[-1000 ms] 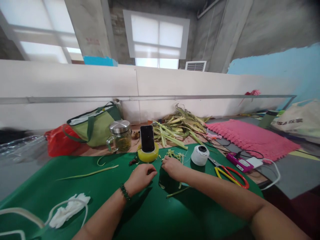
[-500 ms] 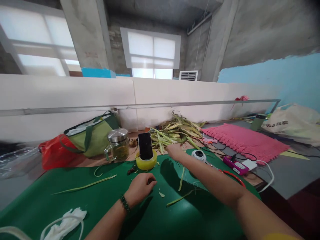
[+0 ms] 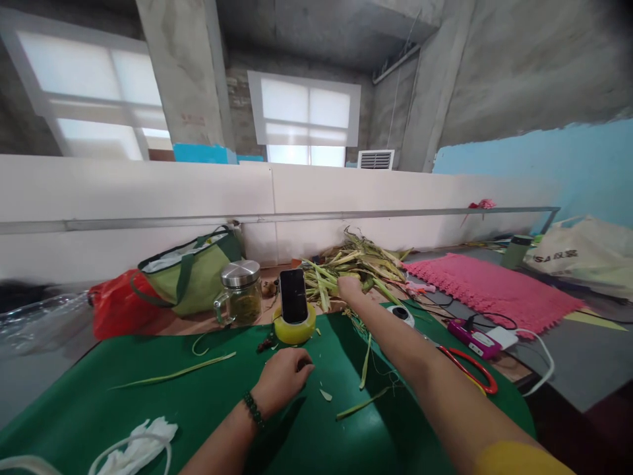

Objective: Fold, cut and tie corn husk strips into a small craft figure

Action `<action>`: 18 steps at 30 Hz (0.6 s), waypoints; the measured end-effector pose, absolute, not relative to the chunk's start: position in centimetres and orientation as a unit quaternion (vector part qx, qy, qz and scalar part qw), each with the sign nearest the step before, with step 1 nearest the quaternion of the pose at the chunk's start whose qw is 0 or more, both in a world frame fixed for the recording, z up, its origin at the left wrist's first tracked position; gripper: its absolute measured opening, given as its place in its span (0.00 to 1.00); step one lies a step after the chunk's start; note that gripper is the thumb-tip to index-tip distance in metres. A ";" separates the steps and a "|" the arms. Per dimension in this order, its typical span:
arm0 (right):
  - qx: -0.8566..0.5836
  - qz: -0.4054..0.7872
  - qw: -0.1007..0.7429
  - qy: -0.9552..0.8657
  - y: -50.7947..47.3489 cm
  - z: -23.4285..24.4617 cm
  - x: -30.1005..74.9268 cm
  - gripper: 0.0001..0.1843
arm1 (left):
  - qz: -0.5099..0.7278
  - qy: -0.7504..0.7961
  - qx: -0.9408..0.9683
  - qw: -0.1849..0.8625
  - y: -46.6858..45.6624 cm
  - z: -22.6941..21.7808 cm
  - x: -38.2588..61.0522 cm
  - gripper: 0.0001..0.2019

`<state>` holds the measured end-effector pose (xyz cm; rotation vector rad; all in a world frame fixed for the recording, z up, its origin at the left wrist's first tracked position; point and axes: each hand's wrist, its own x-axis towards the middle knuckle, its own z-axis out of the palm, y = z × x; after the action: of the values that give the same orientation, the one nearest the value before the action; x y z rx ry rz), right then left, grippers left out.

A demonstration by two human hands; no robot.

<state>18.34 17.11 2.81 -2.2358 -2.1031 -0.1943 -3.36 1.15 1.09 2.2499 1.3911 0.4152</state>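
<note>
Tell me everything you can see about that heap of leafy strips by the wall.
The heap of leafy strips is a loose, tangled mound of long, flat, plant-like pieces, pale green to yellow-brown, straighter in front, curling at the top. It lies mostly beyond the green mat, near the white wall. The right hand is at its front; whether they touch is unclear.

Your table (image 3: 188,325) carries a leaf pile (image 3: 366,254) far off; on its green cover (image 3: 316,448) lie leaf strips (image 3: 173,376), a white wad (image 3: 143,455) near left, scissors (image 3: 492,381) right.
</note>
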 end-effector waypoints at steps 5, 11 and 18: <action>-0.733 -0.081 0.100 -0.668 17.3 4.6 19.3 0.18 | 0.164 0.505 0.813 0.239 1.0 1.5 -3.4 0.14; -0.713 -0.093 0.259 -0.645 16.6 8.5 21.2 0.16 | 0.198 0.512 0.802 0.237 1.3 1.4 -3.5 0.13; -0.645 0.069 0.415 -0.638 15.5 11.2 20.6 0.20 | 0.363 0.476 0.727 0.337 2.0 1.0 -3.4 0.17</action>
<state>20.61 15.54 11.16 -1.6196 -1.6025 0.1728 -3.41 1.97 1.05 1.8956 1.2396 0.9464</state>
